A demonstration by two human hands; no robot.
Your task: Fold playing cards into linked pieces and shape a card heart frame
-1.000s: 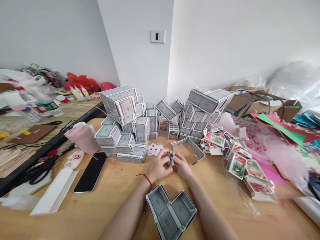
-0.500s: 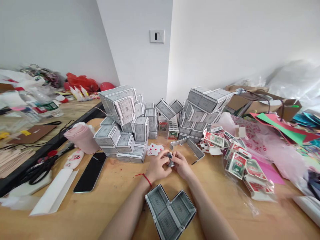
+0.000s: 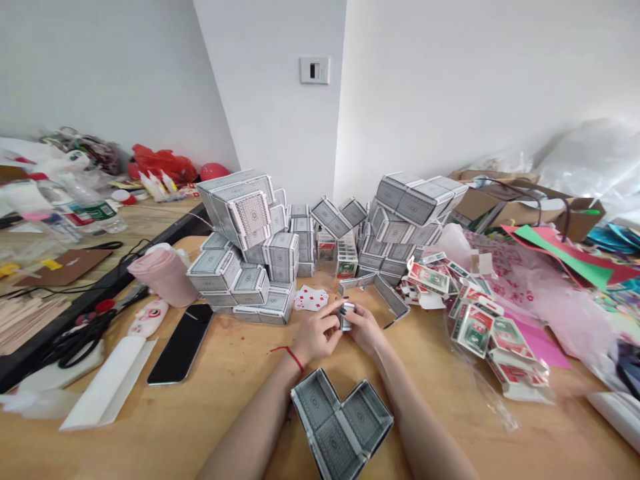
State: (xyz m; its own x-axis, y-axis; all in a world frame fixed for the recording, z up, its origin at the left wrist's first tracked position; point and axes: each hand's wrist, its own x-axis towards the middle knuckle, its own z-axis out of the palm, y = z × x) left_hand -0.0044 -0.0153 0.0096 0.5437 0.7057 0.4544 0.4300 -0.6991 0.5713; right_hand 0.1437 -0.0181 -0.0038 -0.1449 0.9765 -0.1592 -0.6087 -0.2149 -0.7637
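In front of me, both hands meet around a small folded playing card (image 3: 346, 317) with a grey-and-white back. My left hand (image 3: 315, 335), with a red string at the wrist, has curled fingers, and its index finger presses on the card's upper end. My right hand (image 3: 366, 329) pinches the card from the right side. Between my forearms lies an open heart-shaped box (image 3: 334, 427) built of grey-backed cards. Just beyond my hands are a few face-up red diamond cards (image 3: 311, 299) and an angled strip of joined cards (image 3: 391, 299) standing on edge.
Stacked card-built boxes (image 3: 253, 273) rise at the back left, more card boxes (image 3: 407, 207) at the back right. Card packs (image 3: 475, 327) lie at the right. At left are a black phone (image 3: 181, 345), white paper (image 3: 110, 387), scissors (image 3: 93, 337) and a pink cup (image 3: 165, 277).
The small card in my hands has turned so that more of its face shows. My left fingers have straightened and shifted slightly along it. The rest stays put.
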